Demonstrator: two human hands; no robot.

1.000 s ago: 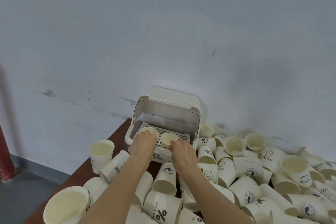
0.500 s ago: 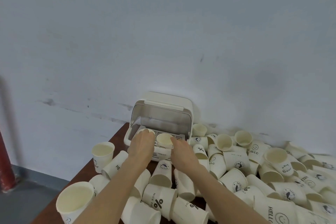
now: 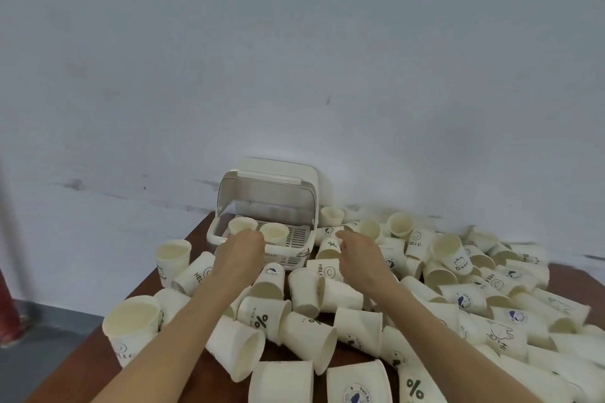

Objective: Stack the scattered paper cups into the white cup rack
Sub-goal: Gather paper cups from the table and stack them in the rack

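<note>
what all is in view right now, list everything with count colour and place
white plastic cup rack: one, white, lid raised, at the table's far edge against the wall
cream paper cups in the rack: two, cream, upright side by side on the rack's slatted floor
scattered paper cups: dozens, too many to count, cream with dark prints, mostly tipped over across the table; a few upright at left
brown wooden table: one, dark brown, under everything
wall: pale grey-blue, scuffed, behind the table
red post: one, red, far left on the grey floor
left hand: at the rack's front edge, fingers hidden
right hand: over the cups right of the rack, holding nothing
</note>
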